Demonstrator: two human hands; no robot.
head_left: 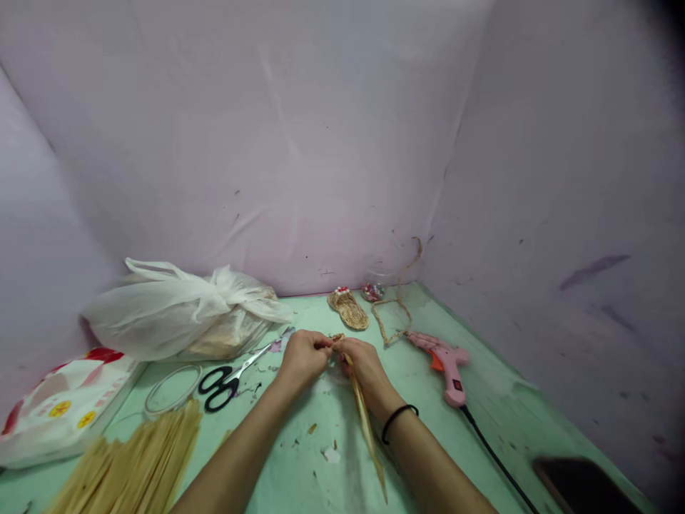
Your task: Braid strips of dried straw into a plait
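My left hand point(307, 355) and my right hand point(362, 365) meet at the centre, fingertips pinched close together on a dried straw strip point(364, 421). Its long tail hangs below my right hand toward the front of the table. A small brown twisted bit shows just above the fingertips. Beyond the hands lies a small woven straw sole shape point(349, 311) with red and white beads at its top. Right of that, a braided straw cord point(379, 323) runs in bends up toward the wall. The fingertips partly hide the strip where it is held.
Black-handled scissors point(227, 385), a white ring point(155, 398) and a bundle of straw strips point(133, 457) lie left. Behind are a tied plastic bag point(187, 307) and a red-white package point(69, 407). A pink glue gun point(449, 364) with black cord and a dark phone-like object point(583, 485) lie right.
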